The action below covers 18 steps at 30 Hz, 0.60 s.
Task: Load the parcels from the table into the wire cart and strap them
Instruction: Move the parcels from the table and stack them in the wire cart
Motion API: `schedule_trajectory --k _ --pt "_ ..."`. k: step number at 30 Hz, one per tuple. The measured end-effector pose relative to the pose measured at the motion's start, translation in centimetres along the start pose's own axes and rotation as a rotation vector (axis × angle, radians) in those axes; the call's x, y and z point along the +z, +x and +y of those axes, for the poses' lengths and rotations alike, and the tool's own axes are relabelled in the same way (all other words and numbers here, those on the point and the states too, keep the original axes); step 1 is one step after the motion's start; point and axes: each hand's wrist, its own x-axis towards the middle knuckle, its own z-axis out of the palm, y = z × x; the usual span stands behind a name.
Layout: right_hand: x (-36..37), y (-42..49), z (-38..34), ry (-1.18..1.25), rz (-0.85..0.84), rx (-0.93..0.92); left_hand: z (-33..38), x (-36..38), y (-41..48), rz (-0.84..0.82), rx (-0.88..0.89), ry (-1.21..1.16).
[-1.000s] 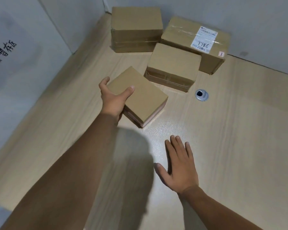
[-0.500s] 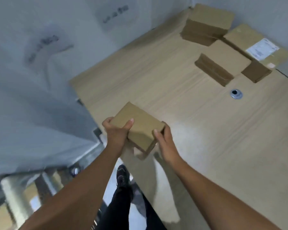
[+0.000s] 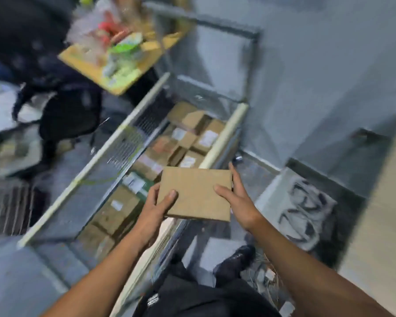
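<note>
A flat brown cardboard parcel point(image 3: 196, 194) is held level between both hands above the near right rim of the wire cart point(image 3: 124, 154). My left hand point(image 3: 157, 210) grips its left edge, thumb on top. My right hand point(image 3: 238, 199) holds its right edge, thumb on top and fingers along the side. The cart is a long mesh basket with pale padded rims. Several cardboard parcels point(image 3: 188, 138), some with white labels, lie inside it.
The table edge point(image 3: 384, 202) shows at the far right. A black chair point(image 3: 66, 110) and a cluttered wooden board point(image 3: 114, 58) stand left of the cart. My black trousers and shoe point(image 3: 236, 259) are below, beside loose cables on the floor.
The view has swung left from the table to the cart. The parcel, held in both hands, has been carried off the table and now hangs over the cart.
</note>
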Motion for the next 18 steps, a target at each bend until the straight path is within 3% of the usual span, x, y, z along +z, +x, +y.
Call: schedule_trajectory --k 5,8,10,15,18 --pt "14.3 4.4 3.0 -0.408 -0.293 0.079 -7.2 -12.6 -5.1 0.367 -0.101 -0.3" --pt "20.9 5.9 7.0 -0.797 -0.339 -0.052 -12.6 -19.4 -6.6 0.545 -0.139 -0.414" --pt "23.0 7.6 10.2 -1.065 -0.394 -0.181 -15.6 -22.7 -5.6 0.682 -0.177 -0.457" --pt "24.9 11.3 17.7 -1.828 -0.514 -0.183 -23.4 -27.3 -2.6 0.87 -0.193 -0.42" --pt "24.5 12.8 21.1 -1.983 -0.616 -0.113 -28.4 -28.5 -1.1 0.925 -0.225 -0.386"
